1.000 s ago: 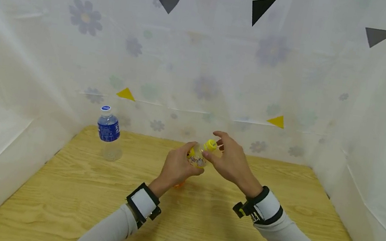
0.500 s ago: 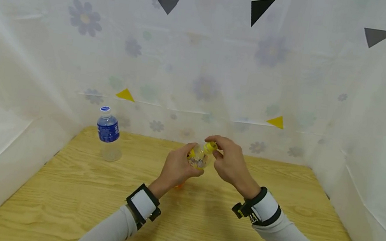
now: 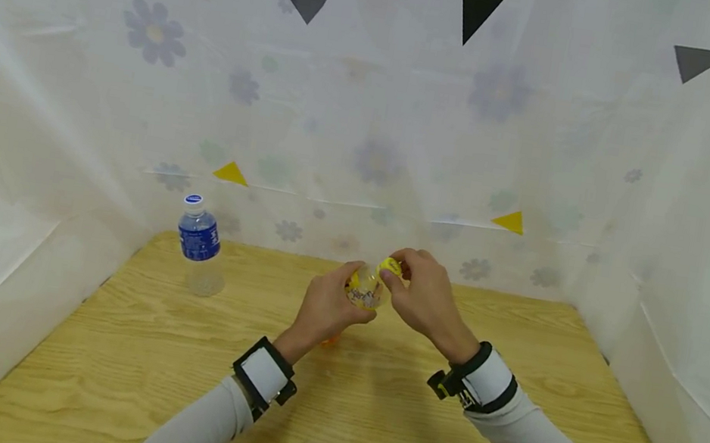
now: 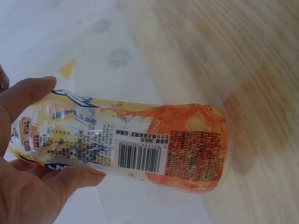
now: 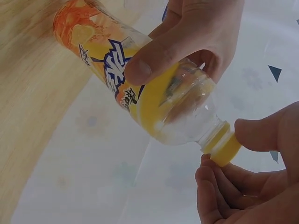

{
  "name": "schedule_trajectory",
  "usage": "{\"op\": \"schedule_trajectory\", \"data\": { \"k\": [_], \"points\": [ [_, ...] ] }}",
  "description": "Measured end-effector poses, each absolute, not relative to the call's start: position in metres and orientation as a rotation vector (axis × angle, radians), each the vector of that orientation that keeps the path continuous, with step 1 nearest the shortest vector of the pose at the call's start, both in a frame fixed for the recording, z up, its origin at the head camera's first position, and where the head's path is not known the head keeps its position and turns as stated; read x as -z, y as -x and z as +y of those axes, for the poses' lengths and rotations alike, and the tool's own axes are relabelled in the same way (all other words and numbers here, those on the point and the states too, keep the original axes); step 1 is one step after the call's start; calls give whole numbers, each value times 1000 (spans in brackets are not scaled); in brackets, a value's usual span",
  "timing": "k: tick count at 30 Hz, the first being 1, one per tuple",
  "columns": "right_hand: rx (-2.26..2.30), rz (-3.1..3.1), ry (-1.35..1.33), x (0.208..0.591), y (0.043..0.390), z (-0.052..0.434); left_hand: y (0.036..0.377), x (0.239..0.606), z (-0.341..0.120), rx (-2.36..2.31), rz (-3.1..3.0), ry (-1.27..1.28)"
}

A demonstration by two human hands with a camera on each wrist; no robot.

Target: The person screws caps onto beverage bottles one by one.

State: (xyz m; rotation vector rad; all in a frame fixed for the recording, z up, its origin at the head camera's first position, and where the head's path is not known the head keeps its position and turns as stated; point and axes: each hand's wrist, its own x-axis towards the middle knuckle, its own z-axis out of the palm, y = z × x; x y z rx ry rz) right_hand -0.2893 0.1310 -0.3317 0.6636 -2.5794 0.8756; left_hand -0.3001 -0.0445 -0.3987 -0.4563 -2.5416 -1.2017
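Observation:
A clear plastic drink bottle (image 5: 154, 112) with an orange and yellow label is held tilted over the table, its neck pointing up and to the right in the head view. My left hand (image 3: 325, 305) grips it around the upper body, thumb and fingers on opposite sides. At the neck, the yellow cap (image 5: 226, 149) is pinched between thumb and fingertips of my right hand (image 3: 429, 298). The left wrist view shows the barcode side and the orange base; there the cap is out of sight. The bottle looks to have no drink in it.
Another clear bottle (image 3: 200, 240) with a blue label and white cap stands upright at the back left of the wooden table (image 3: 133, 372). White flower-patterned sheeting (image 3: 370, 117) walls off the back and both sides.
A second ago the right fingers were spread around the cap; then they curled over it, and now thumb and fingers pinch it. The left hand and bottle have hardly moved.

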Motion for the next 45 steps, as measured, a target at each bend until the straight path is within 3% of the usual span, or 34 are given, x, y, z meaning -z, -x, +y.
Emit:
{"op": "schedule_trajectory", "data": {
  "k": [23, 33, 45],
  "points": [
    [-907, -2705, -575, 328, 294, 135, 301, 396, -46, 1205, -2554, 453],
    [-938, -2590, -790, 327, 288, 136, 300, 398, -47, 1212, -2549, 460],
    [-964, -2524, -787, 332, 288, 134, 300, 400, -47, 1232, -2510, 496]
  ]
}}
